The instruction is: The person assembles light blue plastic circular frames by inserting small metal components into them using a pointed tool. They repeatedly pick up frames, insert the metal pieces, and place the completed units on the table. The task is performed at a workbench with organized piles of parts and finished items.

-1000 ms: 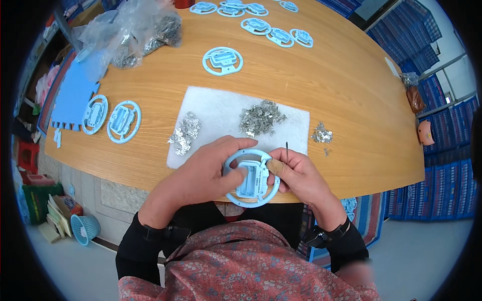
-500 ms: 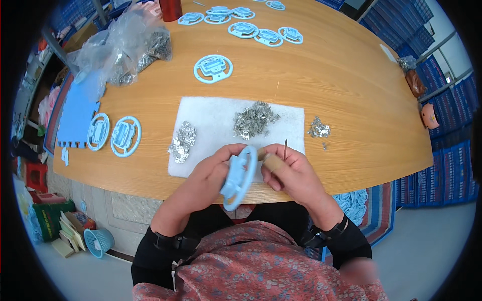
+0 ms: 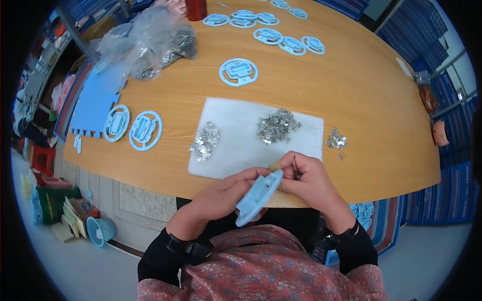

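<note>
My left hand (image 3: 221, 194) is closed on a light blue plastic part shaped like a toy steering wheel (image 3: 257, 199), tilted on edge over the table's front edge. Against its upper rim rest the fingers of my right hand (image 3: 314, 181), one of them wrapped in tan tape. A thin dark pointed tool (image 3: 295, 164) sticks up from between the right fingers; its lower end is hidden. Just beyond lies a white padded mat (image 3: 236, 163). On it are a heap of small silvery metal pieces (image 3: 278, 126) and a smaller shiny pile (image 3: 206, 141).
More metal bits (image 3: 336, 138) lie right of the mat. Blue wheel parts (image 3: 145, 130) lie at left, one (image 3: 238, 72) beyond the mat, several at the far side. Clear bags of metal pieces (image 3: 150, 42) sit far left by a blue foam mat (image 3: 95, 103) and red cylinder (image 3: 196, 9).
The view has shifted, so the table's contents appear further right. The held wheel part is turned to a different tilt, and my right hand has rolled over with its knuckles more upward.
</note>
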A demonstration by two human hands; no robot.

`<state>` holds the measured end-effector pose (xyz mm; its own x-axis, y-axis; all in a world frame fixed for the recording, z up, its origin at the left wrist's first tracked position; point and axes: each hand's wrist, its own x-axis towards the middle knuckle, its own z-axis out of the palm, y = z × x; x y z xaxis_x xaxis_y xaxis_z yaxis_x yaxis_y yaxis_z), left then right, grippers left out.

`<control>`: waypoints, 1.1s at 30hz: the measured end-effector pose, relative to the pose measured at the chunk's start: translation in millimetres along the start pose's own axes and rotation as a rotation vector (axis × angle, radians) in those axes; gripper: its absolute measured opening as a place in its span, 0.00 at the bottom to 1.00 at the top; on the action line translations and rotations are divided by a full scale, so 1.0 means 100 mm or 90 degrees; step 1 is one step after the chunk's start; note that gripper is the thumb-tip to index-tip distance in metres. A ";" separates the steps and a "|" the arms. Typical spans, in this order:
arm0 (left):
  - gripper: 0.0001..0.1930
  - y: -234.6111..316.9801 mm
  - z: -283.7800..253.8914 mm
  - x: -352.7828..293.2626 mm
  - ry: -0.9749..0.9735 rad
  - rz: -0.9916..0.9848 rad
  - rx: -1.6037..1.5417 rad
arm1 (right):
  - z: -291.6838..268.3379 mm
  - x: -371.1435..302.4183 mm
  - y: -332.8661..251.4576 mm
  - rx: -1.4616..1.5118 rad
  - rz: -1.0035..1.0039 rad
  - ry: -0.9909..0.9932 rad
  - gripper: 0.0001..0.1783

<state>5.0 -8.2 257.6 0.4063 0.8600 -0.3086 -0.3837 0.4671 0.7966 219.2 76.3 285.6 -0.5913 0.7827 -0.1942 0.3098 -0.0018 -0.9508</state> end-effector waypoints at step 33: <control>0.23 -0.14 -0.43 -0.67 0.068 0.114 0.035 | 1.18 1.38 -0.50 -0.627 -0.303 -0.187 0.14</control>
<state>-52.5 -63.7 244.4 0.2437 0.9467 -0.2105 -0.3956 0.2952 0.8697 34.6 111.0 278.3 -0.9174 0.3964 -0.0362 0.3814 0.8494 -0.3647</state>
